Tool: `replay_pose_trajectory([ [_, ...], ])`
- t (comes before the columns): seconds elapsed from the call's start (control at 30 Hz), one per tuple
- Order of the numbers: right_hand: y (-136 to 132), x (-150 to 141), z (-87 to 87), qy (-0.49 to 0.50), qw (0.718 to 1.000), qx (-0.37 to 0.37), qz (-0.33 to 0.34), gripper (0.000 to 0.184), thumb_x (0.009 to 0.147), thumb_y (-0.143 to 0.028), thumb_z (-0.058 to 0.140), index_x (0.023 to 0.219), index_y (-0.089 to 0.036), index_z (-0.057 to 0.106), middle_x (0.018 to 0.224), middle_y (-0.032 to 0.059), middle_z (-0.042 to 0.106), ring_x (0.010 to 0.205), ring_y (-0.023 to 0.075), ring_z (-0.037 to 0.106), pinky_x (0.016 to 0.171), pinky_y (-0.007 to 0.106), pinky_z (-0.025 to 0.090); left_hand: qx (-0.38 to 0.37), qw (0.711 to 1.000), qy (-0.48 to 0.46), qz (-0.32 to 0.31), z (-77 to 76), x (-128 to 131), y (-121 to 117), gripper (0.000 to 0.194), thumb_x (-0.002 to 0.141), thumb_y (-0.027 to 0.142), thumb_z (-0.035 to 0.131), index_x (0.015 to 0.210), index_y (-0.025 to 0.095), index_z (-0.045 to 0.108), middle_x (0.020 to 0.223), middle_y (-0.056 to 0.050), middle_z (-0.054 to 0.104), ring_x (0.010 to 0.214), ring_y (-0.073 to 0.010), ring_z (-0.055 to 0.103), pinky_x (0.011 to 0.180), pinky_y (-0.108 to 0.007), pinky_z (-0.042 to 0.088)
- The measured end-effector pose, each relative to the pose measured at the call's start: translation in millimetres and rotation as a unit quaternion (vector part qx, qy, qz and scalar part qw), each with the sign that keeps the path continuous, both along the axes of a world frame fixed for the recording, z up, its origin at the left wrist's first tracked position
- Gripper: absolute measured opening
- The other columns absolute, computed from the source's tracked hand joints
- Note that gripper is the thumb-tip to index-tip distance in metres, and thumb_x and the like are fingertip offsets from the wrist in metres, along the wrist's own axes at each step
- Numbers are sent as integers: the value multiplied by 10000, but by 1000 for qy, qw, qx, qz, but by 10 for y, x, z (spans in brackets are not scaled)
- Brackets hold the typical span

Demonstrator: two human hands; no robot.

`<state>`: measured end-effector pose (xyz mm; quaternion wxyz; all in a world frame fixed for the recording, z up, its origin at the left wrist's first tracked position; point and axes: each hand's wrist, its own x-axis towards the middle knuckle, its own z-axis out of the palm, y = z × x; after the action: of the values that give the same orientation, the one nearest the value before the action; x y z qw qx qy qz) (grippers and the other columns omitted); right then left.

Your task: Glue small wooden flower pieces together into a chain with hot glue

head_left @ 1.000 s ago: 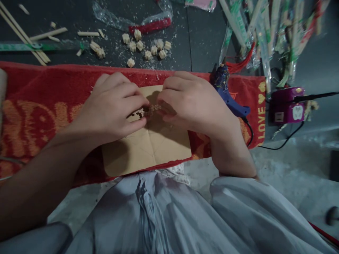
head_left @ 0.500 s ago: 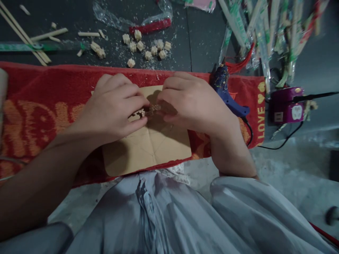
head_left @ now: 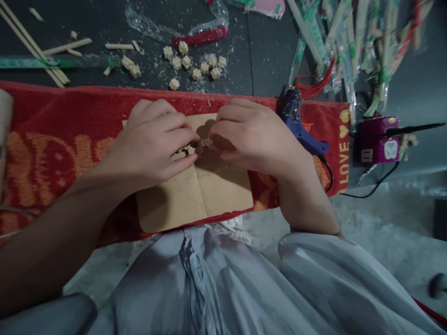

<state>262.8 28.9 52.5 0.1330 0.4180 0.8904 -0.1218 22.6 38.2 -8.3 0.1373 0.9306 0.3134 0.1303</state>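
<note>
A brown cardboard sheet [head_left: 195,195] with pencil lines lies on a red patterned towel [head_left: 52,139]. Over its upper half my left hand [head_left: 150,144] and my right hand [head_left: 254,137] meet, fingers curled and pinched together on a small cluster of short wooden stick pieces [head_left: 197,146]. Most of that cluster is hidden under my fingers. Both hands rest on the cardboard.
A blue glue gun [head_left: 300,125] lies on the towel right of my right hand, its cord running to a purple power strip [head_left: 379,139]. Small wooden blocks [head_left: 195,65] and cut sticks [head_left: 66,46] lie beyond the towel. Wrapped chopsticks [head_left: 349,37] pile at the top right.
Almost nothing has moved: both hands stay pinched on the small wooden cluster, with only a slight shift of the view.
</note>
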Motion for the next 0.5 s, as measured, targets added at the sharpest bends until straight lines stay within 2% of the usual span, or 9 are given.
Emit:
replay_pose_trajectory([
  [0.13,0,88,-125,49,998,36,26,412,1089,-186,437,1201,-147,831,1203,171,803,1194,316,741,1068,486,612,-23,1000,-12,4,7,-17,5,308,1165,507,567,1204,351,830,1137,-19,792,1236,-335,711,1140,-582,567],
  [0.23,33,174,-285,144,988,47,8,350,1048,-293,474,1051,-268,823,1139,105,818,1119,261,736,1032,435,591,-39,999,-28,9,10,-36,6,286,1145,497,588,1231,378,834,1136,-14,790,1239,-340,703,1193,-603,546],
  [0.3,49,203,-344,153,986,58,20,330,1040,-320,486,1016,-290,814,1110,83,816,1087,241,719,1001,418,590,-42,999,-33,11,9,-41,7,291,1147,495,587,1231,366,834,1136,-20,790,1238,-341,702,1208,-610,535],
  [0.43,19,186,-272,96,991,83,48,334,1073,-239,490,1128,-193,817,1125,128,804,1082,260,729,985,438,614,-24,999,-29,3,12,-34,13,360,1171,543,559,1183,296,821,1115,-38,781,1220,-339,718,1150,-614,567],
  [0.5,-5,166,-212,81,993,74,40,312,1084,-231,520,1156,-174,818,1146,142,810,1110,280,740,1005,444,620,-25,999,-26,2,23,-26,14,355,1167,542,569,1179,291,820,1115,-38,779,1222,-339,725,1156,-626,573],
])
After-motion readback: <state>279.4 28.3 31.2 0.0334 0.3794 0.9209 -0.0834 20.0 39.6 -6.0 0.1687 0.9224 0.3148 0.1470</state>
